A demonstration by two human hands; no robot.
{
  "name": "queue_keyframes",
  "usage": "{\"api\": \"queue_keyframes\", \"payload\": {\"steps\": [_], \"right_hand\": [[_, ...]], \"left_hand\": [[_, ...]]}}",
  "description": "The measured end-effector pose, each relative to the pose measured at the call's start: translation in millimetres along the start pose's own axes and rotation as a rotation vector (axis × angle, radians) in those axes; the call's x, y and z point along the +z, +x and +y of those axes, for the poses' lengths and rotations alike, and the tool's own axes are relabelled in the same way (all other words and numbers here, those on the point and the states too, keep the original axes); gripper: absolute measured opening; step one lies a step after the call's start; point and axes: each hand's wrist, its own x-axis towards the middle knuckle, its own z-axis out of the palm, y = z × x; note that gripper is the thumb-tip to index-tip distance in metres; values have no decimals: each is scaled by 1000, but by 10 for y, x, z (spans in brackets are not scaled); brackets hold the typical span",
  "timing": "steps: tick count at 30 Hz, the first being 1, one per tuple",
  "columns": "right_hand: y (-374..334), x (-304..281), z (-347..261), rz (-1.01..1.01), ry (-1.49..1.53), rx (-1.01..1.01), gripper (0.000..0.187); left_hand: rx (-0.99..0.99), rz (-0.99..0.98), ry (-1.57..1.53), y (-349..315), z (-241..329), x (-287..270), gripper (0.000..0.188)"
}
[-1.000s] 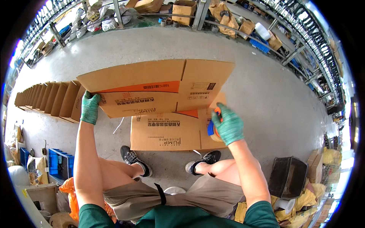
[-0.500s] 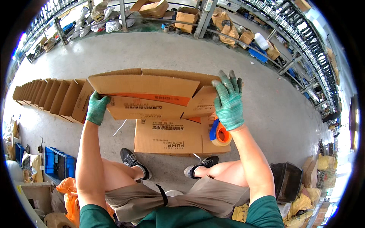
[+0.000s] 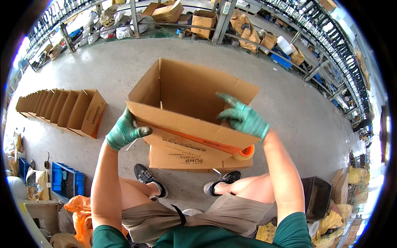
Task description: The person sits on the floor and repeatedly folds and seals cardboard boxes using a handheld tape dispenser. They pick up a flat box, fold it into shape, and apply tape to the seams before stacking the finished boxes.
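One carton point(image 3: 186, 125), held by left fingers point(image 3: 127, 118), partly hides a tape roll point(image 3: 248, 151); right fingers point(image 3: 232, 113) spread.

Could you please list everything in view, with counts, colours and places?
Opened carton: one, brown with orange, between the hands
Lower carton: one at least, brown, beneath
Tape roll: one, orange, lower carton's right end
Row cartons: about ten, brown, floor left
Blue crates: several, blue, lower left, upper right
Orange bag: one, orange, lower left
Black bin: one, black, lower right
Yellow sacks: several, yellow, lower right
Metal racks: several, grey, top and right
Far cartons: several, brown, by the racks
Floor: one, grey, throughout
Shoes: two, black, below centre
Shorts: one pair, taupe, bottom
Shirt: one, green, bottom edge
Left hand: one, green glove, at opened carton's left corner
Right hand: one, green glove, over opened carton's mouth
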Motion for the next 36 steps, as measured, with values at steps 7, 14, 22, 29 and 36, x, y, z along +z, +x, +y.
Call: {"api": "queue_keyframes", "payload": {"steps": [7, 14, 22, 29, 36], "right_hand": [[-458, 440, 318, 673, -73, 380, 23], [-473, 268, 283, 610, 594, 494, 15], [-114, 107, 143, 711, 857, 816, 74], [-158, 0, 308, 297, 522, 385, 44], [-243, 195, 443, 220, 522, 505, 40]], "left_hand": [[279, -104, 197, 125, 155, 144, 84], [-17, 191, 55, 128, 60, 295, 63], [-126, 257, -6, 175, 154, 407, 90], [-58, 269, -29, 200, 259, 449, 84], [-250, 283, 112, 233, 226, 364, 50]]}}
